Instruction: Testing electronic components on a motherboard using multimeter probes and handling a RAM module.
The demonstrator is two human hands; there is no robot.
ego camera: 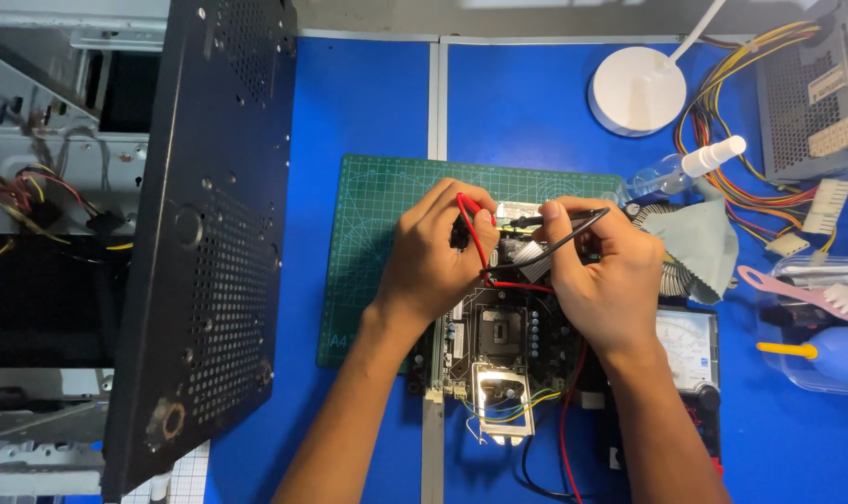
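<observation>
Two hands, two probes on one bare motherboard.
Left hand (pixel 433 257) grip pinches the red probe (pixel 475 213); right hand (pixel 606 275) grip pinches the black probe (pixel 554 218), thin glossy leads trailing. Flat dark motherboard (pixel 498 341) lies on a gridded green cutting mat (pixel 372 233), blue worktop (pixel 368 103). One analog multimeter (pixel 690 359) just right; perforated black case panel (pixel 209 233) left.

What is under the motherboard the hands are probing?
The motherboard lies on a green cutting mat, itself on the blue table. The mat's part beneath the board is hidden.
</observation>
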